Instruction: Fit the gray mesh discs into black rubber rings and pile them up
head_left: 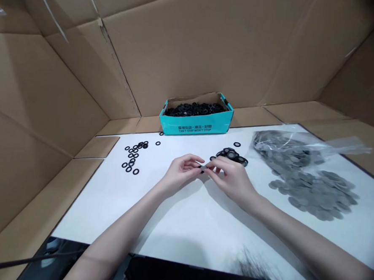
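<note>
In the head view, my left grip (180,171) and right grip (233,176) together pinched a small round grey-and-black piece (203,168) over the white table (106,211). Flat black rings (145,146) lay scattered leftward; thin round grey discs (323,195) (some inside a clear plastic bag (341,146)) lay heaped rightward.

Cardboard walls (212,44) rise behind a white tabletop (104,194), with a yellow-banded black cable (11,264) at lower left.
</note>
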A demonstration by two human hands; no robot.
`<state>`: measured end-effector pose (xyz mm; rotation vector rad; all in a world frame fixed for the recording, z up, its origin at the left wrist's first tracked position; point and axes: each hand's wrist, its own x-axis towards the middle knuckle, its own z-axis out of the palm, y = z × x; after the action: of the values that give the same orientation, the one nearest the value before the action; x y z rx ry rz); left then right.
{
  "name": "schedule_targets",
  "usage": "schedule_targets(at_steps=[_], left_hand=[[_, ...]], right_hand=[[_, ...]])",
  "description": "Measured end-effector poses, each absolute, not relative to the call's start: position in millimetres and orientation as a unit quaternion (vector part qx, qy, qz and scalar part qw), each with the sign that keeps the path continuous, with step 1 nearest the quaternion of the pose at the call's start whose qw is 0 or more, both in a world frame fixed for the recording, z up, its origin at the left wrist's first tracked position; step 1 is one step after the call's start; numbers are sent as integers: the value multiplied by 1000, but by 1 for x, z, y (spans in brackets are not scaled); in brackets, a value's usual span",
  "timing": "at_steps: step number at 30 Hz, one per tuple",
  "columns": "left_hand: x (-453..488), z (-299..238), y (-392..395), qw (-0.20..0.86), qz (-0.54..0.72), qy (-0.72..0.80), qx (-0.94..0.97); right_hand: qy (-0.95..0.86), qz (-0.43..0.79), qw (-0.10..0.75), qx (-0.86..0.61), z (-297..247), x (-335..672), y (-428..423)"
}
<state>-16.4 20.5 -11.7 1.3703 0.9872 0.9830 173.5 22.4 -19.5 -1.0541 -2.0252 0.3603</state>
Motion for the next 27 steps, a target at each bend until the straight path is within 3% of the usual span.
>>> schedule_targets(at_steps=[11, 21, 27], left_hand=[[-13, -11, 18, 563, 436, 394, 581], [-8, -10, 17, 561, 465, 402, 555], [-8, -9, 17, 560, 463, 402, 558]], right_hand=[[-780, 91, 482, -388, -23, 175, 14], [-799, -41, 481, -359, -18, 176, 12], [-787, -13, 501, -360, -17, 176, 11]])
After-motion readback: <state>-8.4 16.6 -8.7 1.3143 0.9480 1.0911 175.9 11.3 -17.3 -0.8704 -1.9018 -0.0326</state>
